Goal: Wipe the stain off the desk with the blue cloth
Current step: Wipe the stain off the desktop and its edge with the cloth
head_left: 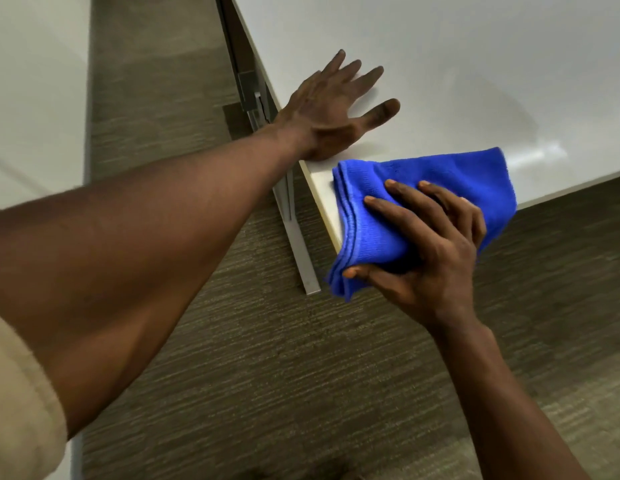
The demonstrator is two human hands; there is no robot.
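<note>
Presently, from left to right. Beige sleeve (pixel 21 393) at the far left edge, cut off by the frame. Left forearm runs up and across to the left hand (pixel 331 109), which lies flat with fingers spread wide on the white surface (pixel 474 64) near its corner; it holds nothing and looks to be bracing. A metal desk leg (pixel 296 244) shows just below that corner, over brown carpet (pixel 232 375).

Next, the blue cloth (pixel 422 199), folded in several layers. It drapes over the near corner of the surface: upper part lying on the top, lower part hanging past the edge. Right hand (pixel 426 251) is closed around the lower bunch, thumb beneath, fingers pressed on top.

Progress, as a judgement: cloth is in hand and touching the surface, so the pickup is done. Wiping looks either just begun or in hand at the corner. I can make out no stain anywhere on the visible top, only pale glare patches to the right of the cloth. Whether the stain is gone, or sits under the cloth, cannot be told.

Hidden or unclear: the area under the cloth and under the left palm; the surface's far side runs out of frame; left fingertips are slightly blurred.
</note>
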